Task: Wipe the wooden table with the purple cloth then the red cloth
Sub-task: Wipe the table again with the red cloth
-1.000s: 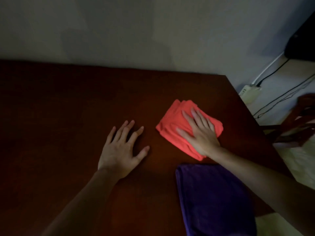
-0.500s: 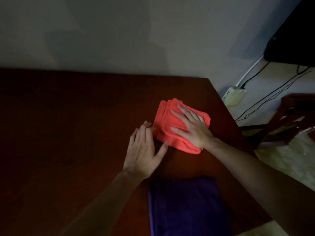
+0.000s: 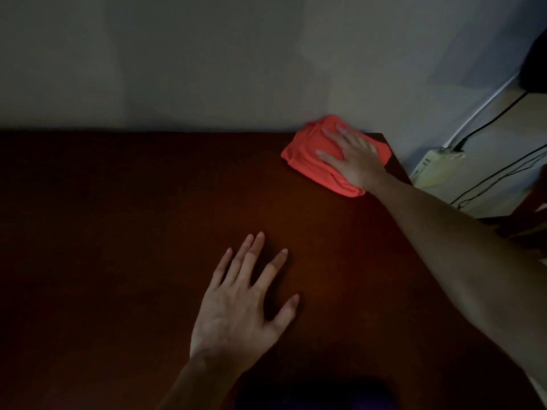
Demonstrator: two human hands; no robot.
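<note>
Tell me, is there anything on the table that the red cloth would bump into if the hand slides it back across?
Nothing visible blocks it. The right hand presses flat on the red cloth at the table's far right corner. Only the left hand rests on the wood, nearer the person, and could lift away.

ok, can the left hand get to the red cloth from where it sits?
Probably yes. The left hand rests flat on the wooden table, with only bare tabletop between it and the red cloth at the far right corner. The right hand already presses on the cloth, covering much of it.
</note>
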